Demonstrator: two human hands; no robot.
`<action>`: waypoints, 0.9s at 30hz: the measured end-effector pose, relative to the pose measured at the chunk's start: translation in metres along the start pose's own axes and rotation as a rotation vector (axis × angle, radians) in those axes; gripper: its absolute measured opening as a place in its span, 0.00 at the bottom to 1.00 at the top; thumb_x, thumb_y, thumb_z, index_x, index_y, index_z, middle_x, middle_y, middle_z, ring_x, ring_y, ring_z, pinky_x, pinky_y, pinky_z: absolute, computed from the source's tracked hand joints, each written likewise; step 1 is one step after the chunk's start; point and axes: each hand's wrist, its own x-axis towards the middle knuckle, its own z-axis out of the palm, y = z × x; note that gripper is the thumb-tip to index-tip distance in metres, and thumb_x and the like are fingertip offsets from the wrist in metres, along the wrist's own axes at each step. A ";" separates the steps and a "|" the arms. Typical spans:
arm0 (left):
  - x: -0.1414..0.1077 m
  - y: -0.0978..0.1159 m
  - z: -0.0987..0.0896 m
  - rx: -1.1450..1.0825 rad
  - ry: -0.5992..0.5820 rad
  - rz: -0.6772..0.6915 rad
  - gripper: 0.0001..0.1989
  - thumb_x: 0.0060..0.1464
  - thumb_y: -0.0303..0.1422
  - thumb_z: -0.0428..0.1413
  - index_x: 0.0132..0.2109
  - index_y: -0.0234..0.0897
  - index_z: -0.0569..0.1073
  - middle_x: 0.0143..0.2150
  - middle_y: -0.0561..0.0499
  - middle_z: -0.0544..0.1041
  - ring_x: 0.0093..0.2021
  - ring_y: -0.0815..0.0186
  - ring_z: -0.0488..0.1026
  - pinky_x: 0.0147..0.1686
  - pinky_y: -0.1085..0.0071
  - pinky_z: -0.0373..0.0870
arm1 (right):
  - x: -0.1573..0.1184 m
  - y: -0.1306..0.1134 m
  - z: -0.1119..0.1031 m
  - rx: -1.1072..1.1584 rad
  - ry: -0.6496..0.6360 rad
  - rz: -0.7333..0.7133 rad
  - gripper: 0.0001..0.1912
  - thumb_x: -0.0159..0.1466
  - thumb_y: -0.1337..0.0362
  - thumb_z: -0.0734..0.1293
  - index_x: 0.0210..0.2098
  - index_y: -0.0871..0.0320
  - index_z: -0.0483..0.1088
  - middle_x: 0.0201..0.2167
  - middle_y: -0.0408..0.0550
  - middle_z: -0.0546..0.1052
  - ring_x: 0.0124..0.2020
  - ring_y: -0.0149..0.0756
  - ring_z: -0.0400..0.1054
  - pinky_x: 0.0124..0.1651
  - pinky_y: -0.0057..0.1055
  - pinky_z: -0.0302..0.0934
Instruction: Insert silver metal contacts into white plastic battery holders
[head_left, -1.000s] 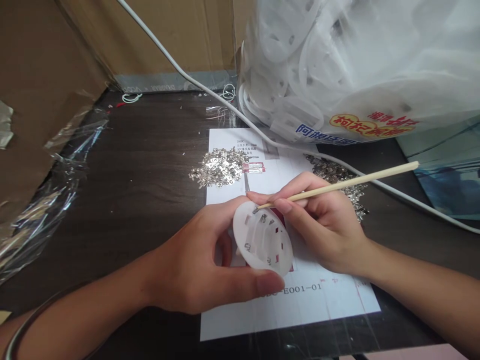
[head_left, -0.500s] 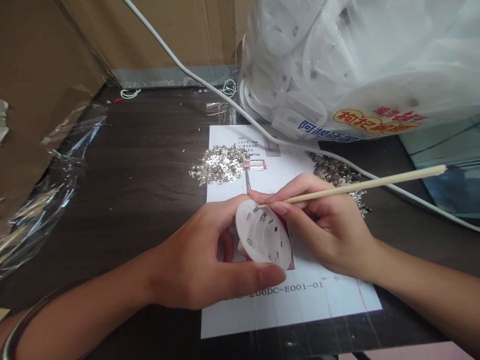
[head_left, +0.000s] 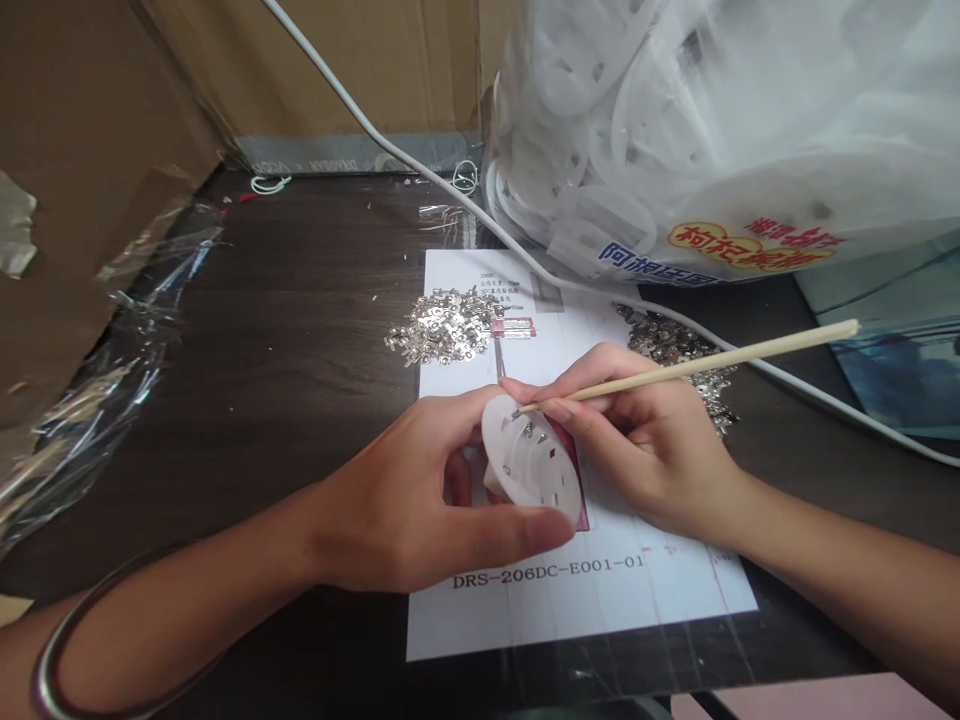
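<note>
My left hand [head_left: 427, 500] grips a round white plastic disc [head_left: 499, 440] by its edges and holds it tilted above a printed sheet [head_left: 480, 620]. The disc has slots, with small metal pieces in some of them. A wooden chopstick [head_left: 720, 362] is pinched in my right hand [head_left: 645, 430], its thin tip touching the disc near the upper rim. My right fingertips rest close to that rim, and whatever lies right under the tip is too small to make out.
A pile of small shiny metal terminals [head_left: 446, 325] lies on the sheet's upper left; a darker metal pile [head_left: 709, 385] is behind my right hand. A clear bag of white discs [head_left: 637, 130] stands at the back right. A white cable [head_left: 352, 105] crosses the dark table [head_left: 315, 300].
The disc has turned slightly in my left hand. The chopstick's far end has shifted left and up a little, while its tip stays at the disc. The whole view has moved slightly.
</note>
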 end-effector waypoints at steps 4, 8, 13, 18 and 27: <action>0.000 0.000 0.000 0.001 0.000 0.001 0.16 0.50 0.43 0.61 0.40 0.36 0.73 0.31 0.52 0.71 0.31 0.67 0.70 0.32 0.72 0.71 | 0.000 -0.001 0.000 0.027 -0.016 0.026 0.10 0.67 0.59 0.66 0.33 0.57 0.74 0.30 0.48 0.76 0.27 0.31 0.72 0.24 0.26 0.67; 0.001 -0.002 -0.001 0.004 -0.012 0.001 0.17 0.49 0.42 0.62 0.42 0.37 0.73 0.29 0.54 0.71 0.29 0.67 0.70 0.32 0.72 0.71 | 0.000 -0.002 -0.001 0.019 -0.007 0.024 0.09 0.66 0.59 0.67 0.32 0.56 0.74 0.30 0.48 0.76 0.30 0.33 0.73 0.25 0.27 0.68; 0.001 -0.002 0.000 0.005 -0.015 0.008 0.16 0.49 0.42 0.62 0.42 0.37 0.72 0.28 0.55 0.70 0.26 0.70 0.67 0.32 0.71 0.72 | 0.000 -0.003 -0.001 0.039 -0.021 0.043 0.08 0.66 0.60 0.67 0.32 0.57 0.74 0.29 0.48 0.76 0.29 0.33 0.73 0.25 0.26 0.67; 0.000 -0.001 0.000 0.000 -0.008 -0.011 0.17 0.48 0.41 0.63 0.43 0.37 0.72 0.26 0.56 0.70 0.25 0.70 0.67 0.32 0.72 0.72 | 0.000 -0.004 -0.001 0.038 -0.047 0.051 0.09 0.67 0.60 0.66 0.32 0.58 0.73 0.29 0.47 0.75 0.27 0.31 0.73 0.25 0.25 0.68; 0.000 -0.001 0.001 -0.057 0.019 -0.006 0.15 0.48 0.39 0.63 0.40 0.35 0.74 0.31 0.53 0.73 0.29 0.69 0.70 0.32 0.73 0.72 | 0.000 -0.005 0.000 -0.015 -0.034 0.017 0.08 0.66 0.63 0.66 0.32 0.58 0.74 0.28 0.46 0.74 0.25 0.29 0.72 0.23 0.22 0.67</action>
